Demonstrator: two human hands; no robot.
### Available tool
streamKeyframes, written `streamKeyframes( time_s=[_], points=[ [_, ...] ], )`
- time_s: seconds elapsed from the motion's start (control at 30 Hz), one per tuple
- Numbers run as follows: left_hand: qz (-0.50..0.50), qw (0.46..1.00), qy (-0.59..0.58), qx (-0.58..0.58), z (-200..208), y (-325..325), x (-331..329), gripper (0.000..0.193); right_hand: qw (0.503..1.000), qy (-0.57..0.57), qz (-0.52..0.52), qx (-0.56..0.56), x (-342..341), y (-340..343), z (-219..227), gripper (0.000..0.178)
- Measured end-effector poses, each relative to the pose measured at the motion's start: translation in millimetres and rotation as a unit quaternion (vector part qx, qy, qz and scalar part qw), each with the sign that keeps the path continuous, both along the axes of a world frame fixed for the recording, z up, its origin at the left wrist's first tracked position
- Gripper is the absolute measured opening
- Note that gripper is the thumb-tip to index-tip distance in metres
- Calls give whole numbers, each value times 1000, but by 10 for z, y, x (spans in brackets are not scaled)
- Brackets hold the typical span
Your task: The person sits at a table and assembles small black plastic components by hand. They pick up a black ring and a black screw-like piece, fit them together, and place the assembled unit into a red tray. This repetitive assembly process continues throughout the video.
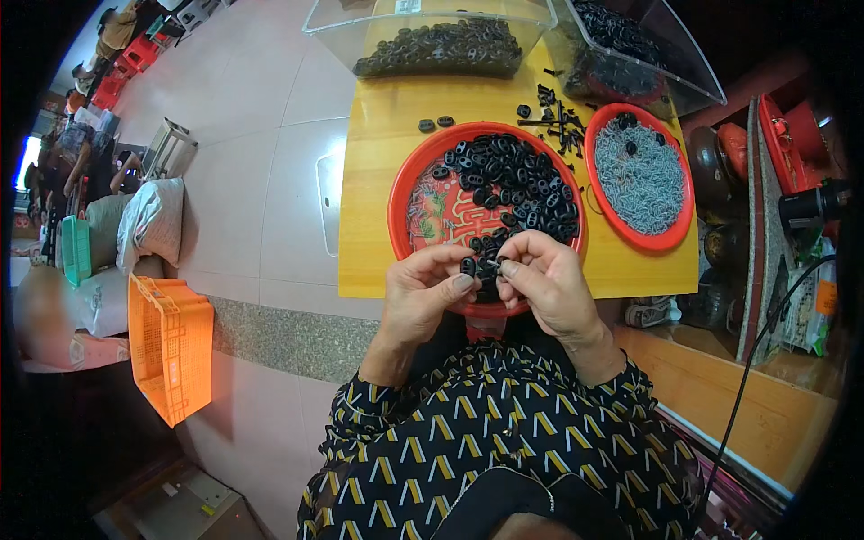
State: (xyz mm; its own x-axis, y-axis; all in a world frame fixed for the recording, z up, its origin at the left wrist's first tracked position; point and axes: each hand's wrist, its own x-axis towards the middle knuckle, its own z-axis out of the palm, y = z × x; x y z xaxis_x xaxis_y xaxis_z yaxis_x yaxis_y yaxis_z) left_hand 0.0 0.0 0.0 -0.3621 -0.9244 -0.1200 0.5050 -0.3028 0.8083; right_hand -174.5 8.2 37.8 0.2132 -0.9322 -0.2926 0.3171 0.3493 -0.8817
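Both of my hands are raised over the near rim of a round red tray point(396, 209) holding many small black oval two-holed cord locks point(513, 171). Between thumb and forefinger, my left hand point(421, 292) pinches one black cord lock point(468, 266). Just to its right, my right hand point(551, 281) is closed in a pinch on a small dark piece, mostly covered by the fingertips. A second red tray point(589, 171), full of small silvery metal springs point(639, 175), sits to the right with a few black pieces on top.
Two clear plastic bins point(432, 31) point(630, 45) of black parts stand at the table's far side. Loose black pieces point(562, 126) lie on the yellow table point(369, 180) between them and the trays. An orange crate point(171, 346) and sacks point(153, 220) are on the left; shelving is on the right.
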Motion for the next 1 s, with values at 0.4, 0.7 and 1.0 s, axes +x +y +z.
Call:
streamKeyframes(
  time_s=[0.4,0.7,1.0],
  points=[
    [-4,1000,9,-30,-27,6,-11,31,993,114,6,-33,54,22,110,8],
    [-5,997,-35,-65,-13,23,-21,31,989,139,5,-49,54,31,90,6],
    [1,984,-132,-119,76,47,-28,29,986,154,17,-61,41,32,85,7]
  ],
)
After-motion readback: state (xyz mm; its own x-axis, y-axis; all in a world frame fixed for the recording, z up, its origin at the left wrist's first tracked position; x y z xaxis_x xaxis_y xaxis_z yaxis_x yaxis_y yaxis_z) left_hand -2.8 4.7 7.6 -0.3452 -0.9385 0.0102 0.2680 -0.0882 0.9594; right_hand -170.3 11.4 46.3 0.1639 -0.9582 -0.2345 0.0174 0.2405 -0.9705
